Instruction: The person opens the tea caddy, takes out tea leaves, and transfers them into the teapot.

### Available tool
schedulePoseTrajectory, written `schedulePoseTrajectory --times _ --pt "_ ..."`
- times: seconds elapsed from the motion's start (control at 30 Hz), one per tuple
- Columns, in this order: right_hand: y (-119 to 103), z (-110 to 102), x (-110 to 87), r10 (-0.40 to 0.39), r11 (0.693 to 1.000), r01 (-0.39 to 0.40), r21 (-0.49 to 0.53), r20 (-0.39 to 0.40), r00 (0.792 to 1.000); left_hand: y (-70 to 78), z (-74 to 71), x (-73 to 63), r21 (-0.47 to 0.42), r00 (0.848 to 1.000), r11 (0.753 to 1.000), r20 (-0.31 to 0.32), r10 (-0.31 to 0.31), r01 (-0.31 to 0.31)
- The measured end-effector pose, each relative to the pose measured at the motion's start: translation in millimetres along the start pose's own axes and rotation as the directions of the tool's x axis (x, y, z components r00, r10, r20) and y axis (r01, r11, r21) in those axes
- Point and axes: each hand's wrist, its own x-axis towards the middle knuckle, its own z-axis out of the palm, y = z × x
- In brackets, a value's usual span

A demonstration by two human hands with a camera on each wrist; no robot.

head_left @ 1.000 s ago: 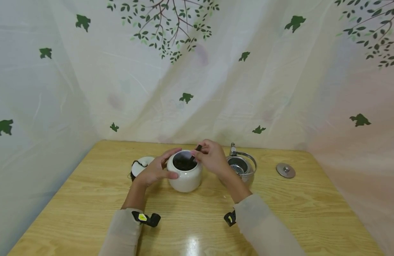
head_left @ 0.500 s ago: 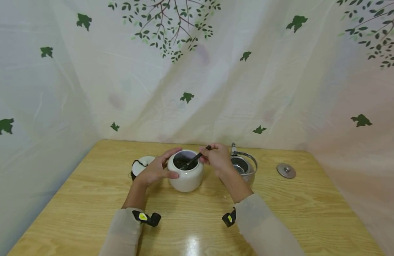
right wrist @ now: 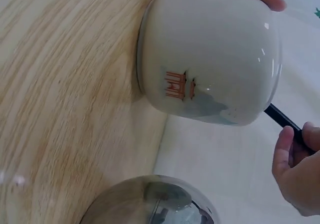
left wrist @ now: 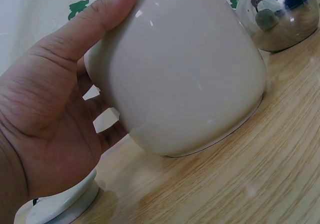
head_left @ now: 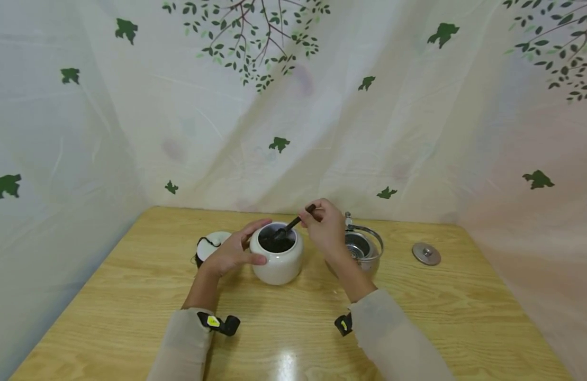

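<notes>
Holding the white ceramic jar (head_left: 277, 269) upright on the counter (head_left: 269, 317), near the metal teapot (head_left: 370, 265), with left fingers (head_left: 253, 227) spread wide round it. Pinching the tilted black-handled spoon (head_left: 294, 224) between right fingers (right wrist: 283, 146), with its lower end in the jar's mouth.

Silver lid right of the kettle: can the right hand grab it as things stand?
Probably not: the right hand pinches the dark spoon, its tip inside the white jar, and the kettle stands between. Nothing covers the silver lid, though.

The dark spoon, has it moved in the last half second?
Yes: against the silver kettle in the head view, the dark spoon has moved upward.
</notes>
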Motion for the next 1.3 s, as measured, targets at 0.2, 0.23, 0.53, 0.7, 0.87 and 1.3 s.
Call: schedulePoseTrajectory --times 0.2,0.23,0.53,0.7,0.87,1.3 --pt "3.6 3.8 -3.3 -0.292 0.912 0.337 -0.236 0.206 0.934 -1.8 0.2 0.8 -0.014 1.0 1.0 0.004 -0.009 0.009" --pt "4.8 3.7 -3.6 -0.287 0.911 0.336 -0.24 0.219 0.933 -2.2 0.4 1.1 -0.015 1.0 1.0 0.007 -0.012 0.012" --pt "4.2 -0.7 -2.9 -0.062 0.985 0.095 -0.145 0.218 0.974 -0.4 0.1 2.1 0.004 1.0 1.0 0.004 -0.023 0.023" --pt "-1.2 2.7 -4.8 0.154 0.987 -0.144 -0.069 0.18 0.972 -0.9 -1.2 1.1 -0.002 1.0 1.0 0.006 -0.015 0.015" --pt "-3.9 5.3 -6.6 0.247 0.968 -0.252 0.014 0.163 0.955 -2.7 -1.8 1.2 0.002 1.0 1.0 0.004 -0.005 0.005" --pt "-0.1 0.7 -2.8 0.379 0.892 -0.389 0.231 0.087 0.921 -3.9 -1.6 2.5 -0.014 1.0 1.0 0.01 -0.005 0.005"
